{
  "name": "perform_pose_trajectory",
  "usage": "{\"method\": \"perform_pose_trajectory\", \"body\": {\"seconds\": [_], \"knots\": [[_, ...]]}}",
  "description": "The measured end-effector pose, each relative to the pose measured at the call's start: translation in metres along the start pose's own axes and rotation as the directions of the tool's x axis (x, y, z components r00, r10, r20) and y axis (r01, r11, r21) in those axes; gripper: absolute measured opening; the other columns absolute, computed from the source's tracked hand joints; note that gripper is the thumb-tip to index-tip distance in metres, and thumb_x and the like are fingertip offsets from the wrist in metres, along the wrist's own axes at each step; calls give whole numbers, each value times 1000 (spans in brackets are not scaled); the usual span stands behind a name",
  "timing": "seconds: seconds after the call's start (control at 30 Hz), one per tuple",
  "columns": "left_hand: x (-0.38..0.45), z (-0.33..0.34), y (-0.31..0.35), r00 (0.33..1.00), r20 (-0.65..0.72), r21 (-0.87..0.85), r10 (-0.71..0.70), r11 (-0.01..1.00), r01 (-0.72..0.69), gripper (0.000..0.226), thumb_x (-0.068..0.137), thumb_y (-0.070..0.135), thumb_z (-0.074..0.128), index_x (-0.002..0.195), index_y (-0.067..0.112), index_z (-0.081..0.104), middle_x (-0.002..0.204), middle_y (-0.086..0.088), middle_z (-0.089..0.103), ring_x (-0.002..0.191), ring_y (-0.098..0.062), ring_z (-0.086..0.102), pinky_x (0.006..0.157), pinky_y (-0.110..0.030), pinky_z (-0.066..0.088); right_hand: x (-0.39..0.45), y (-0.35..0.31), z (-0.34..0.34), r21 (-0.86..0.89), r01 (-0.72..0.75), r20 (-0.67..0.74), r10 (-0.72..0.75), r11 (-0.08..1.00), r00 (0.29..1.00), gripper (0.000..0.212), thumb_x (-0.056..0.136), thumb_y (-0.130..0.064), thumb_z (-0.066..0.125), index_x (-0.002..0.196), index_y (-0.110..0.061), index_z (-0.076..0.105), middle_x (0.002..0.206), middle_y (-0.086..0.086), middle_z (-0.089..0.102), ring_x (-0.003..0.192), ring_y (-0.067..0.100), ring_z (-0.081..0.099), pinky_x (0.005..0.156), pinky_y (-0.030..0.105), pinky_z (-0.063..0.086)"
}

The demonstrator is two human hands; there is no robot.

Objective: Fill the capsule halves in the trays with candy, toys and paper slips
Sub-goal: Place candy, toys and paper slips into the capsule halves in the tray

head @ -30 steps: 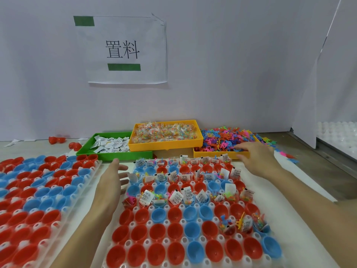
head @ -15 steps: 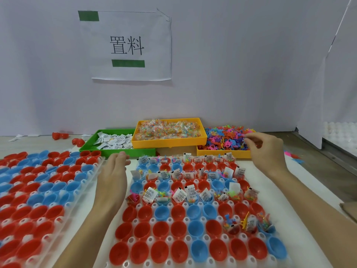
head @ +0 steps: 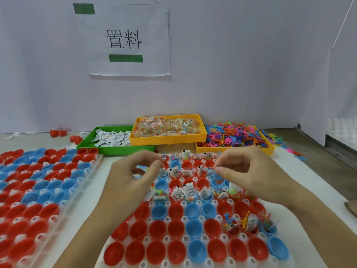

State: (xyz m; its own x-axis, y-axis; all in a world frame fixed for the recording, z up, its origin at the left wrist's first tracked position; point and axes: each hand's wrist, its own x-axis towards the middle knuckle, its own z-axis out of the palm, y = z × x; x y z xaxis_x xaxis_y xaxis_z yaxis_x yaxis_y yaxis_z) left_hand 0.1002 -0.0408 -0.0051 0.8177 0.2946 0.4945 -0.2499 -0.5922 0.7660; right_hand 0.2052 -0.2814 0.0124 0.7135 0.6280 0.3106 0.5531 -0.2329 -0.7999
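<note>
Right hand (head: 251,175): back from the toy bin (head: 267,147) beyond it, pinching a small blue toy (head: 218,176).
Left hand (head: 131,178): now raised, fingers curled; contents unclear.
Capsule tray (head: 185,238): beneath both hands; near rows unfilled.
Meaning: toy placement follows.

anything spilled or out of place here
Yes: small plastic toys have spilled over the right end of their yellow bin onto the table, and a few loose red capsule halves lie behind the green bin.
</note>
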Motion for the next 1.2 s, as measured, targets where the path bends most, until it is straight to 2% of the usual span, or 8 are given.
{"method": "perform_pose_trajectory", "body": {"seconds": [0.13,0.23,0.37,0.5,0.6,0.7,0.9,1.2], "knots": [[-9,10,11,986,162,19,51,998,-54,12,88,18,70,87,27,78,84,16,74,86,-10,68,76,-32,55,-2,-8,5,23,16,48,-17,1000,999,10,87,-15,74,82,-23,77,81,-4,76,76,10,72,70,18,57],[-12,13,17,967,236,21,98,994,-106,10,85,31,67,86,31,77,84,21,73,87,-7,68,74,-25,51,-3,-11,8,56,11,89,-16,998,996,9,86,-16,76,82,-24,78,83,-2,76,78,12,73,72,21,58],[-15,16,19,947,298,27,119,991,-133,13,81,37,67,87,31,77,84,22,72,90,-6,68,73,-19,49,-4,-12,14,39,0,137,-6,999,991,11,85,-14,78,85,-24,79,84,-3,77,77,11,74,72,21,58],[-17,19,21,944,306,38,120,990,-138,12,77,35,72,88,36,77,84,26,72,89,0,67,77,-15,48,-5,-14,17,24,-7,170,3,1000,985,13,86,-14,77,86,-26,78,83,-5,77,78,10,74,72,22,59],[-18,18,22,935,335,32,119,990,-138,17,80,24,78,89,37,76,85,27,72,88,3,67,79,-19,51,-5,-15,18,19,-12,175,9,1000,985,15,86,-14,76,86,-29,78,84,-6,76,78,11,74,75,26,61],[-18,17,22,939,337,50,76,994,-98,20,80,18,80,89,35,77,84,26,72,88,4,67,78,-22,51,-5,-15,19,21,-16,182,12,1000,983,14,86,-14,77,87,-28,78,83,-7,76,78,10,73,73,24,60],[-16,17,21,937,345,72,57,994,-87,19,79,20,79,88,37,77,81,27,72,87,3,67,75,-23,52,-6,-14,20,35,-18,185,11,999,983,11,85,-12,77,87,-23,79,81,-6,76,76,9,73,71,18,58],[-17,19,19,934,354,62,46,995,-73,22,80,18,78,87,39,77,81,28,72,87,3,67,75,-24,51,-5,-11,19,-5,-5,210,6,1000,978,13,85,-14,77,89,-27,78,82,-9,76,77,8,73,73,21,59]]}}
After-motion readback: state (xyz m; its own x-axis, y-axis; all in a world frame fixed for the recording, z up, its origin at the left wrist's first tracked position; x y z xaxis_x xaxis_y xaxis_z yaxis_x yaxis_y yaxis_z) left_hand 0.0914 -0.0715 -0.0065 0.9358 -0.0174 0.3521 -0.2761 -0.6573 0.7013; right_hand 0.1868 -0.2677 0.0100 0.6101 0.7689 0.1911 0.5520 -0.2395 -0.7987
